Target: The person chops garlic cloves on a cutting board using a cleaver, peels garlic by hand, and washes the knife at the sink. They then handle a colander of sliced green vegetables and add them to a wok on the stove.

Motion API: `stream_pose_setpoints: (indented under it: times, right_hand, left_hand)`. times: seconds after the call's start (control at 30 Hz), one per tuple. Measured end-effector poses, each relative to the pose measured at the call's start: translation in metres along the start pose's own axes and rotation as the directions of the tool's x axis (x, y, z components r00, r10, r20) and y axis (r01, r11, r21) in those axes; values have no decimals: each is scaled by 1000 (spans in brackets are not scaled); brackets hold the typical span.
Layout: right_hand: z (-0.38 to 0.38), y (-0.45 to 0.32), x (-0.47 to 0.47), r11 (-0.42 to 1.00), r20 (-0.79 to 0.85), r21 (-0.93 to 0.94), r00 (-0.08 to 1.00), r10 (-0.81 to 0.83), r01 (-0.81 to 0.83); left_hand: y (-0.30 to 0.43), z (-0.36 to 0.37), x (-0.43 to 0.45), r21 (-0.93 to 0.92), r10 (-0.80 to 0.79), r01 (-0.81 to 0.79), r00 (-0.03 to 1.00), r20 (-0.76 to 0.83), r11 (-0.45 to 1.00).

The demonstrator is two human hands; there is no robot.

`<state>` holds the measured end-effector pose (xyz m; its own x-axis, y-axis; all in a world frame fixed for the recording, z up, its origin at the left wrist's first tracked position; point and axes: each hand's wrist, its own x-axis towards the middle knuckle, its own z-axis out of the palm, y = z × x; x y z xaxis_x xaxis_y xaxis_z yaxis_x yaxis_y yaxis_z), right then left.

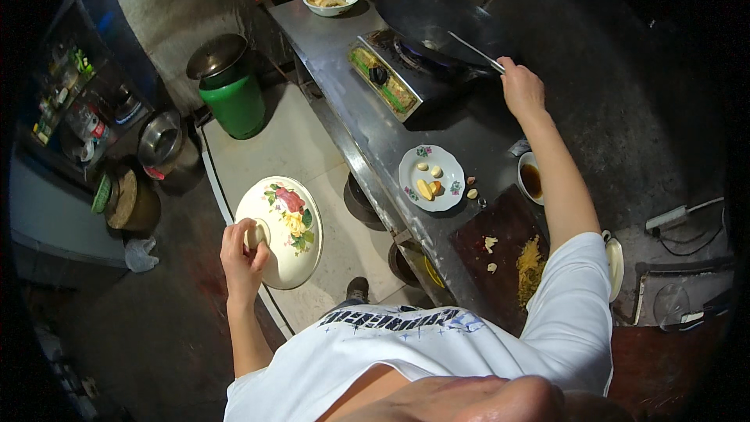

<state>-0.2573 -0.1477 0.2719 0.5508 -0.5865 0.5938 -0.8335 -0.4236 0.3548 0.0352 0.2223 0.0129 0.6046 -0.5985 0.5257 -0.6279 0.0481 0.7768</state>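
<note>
My left hand (pixel 245 252) grips the knob of a cream pot lid (pixel 293 240) with painted flowers, held out over the floor beside the counter. At the upper right, my right hand (pixel 522 87) is closed around the handle of a metal utensil (pixel 473 51), whose far end reaches into a black wok (pixel 439 14). What kind of utensil it is cannot be told. The wok rests on a portable gas stove (pixel 387 79); whether a flame burns cannot be told. Nearer me, a floral plate (pixel 444 199) holds several peeled garlic cloves and pieces that look like ginger.
A dark cutting board (pixel 486 246) bears chopped yellowish food (pixel 530 269). Beside my right forearm stands a bowl of brown liquid (pixel 531 180). Another bowl of food (pixel 329 1) sits at the counter's far end. On the floor are a green container (pixel 234 106) and a metal pot (pixel 161 139).
</note>
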Motion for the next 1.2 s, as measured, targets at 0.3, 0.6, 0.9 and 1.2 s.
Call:
stream_pose_setpoints:
  times: [0.3,0.6,0.9,1.2]
  right_hand:
    - [-18,18,-35,968,-106,226,985,138,-111]
    - [-68,96,-309,638,404,601,872,277,-481]
    - [-134,49,-595,39,660,277,220,718,-960]
    - [-149,17,-652,-107,677,343,166,717,-933]
  left_hand:
    - [74,45,38,-101,79,-58,972,221,993]
    - [251,179,88,-260,369,-262,675,638,929]
    - [448,390,14,-739,821,-404,57,568,539]
    - [589,588,-144,-748,837,-487,-61,543,450]
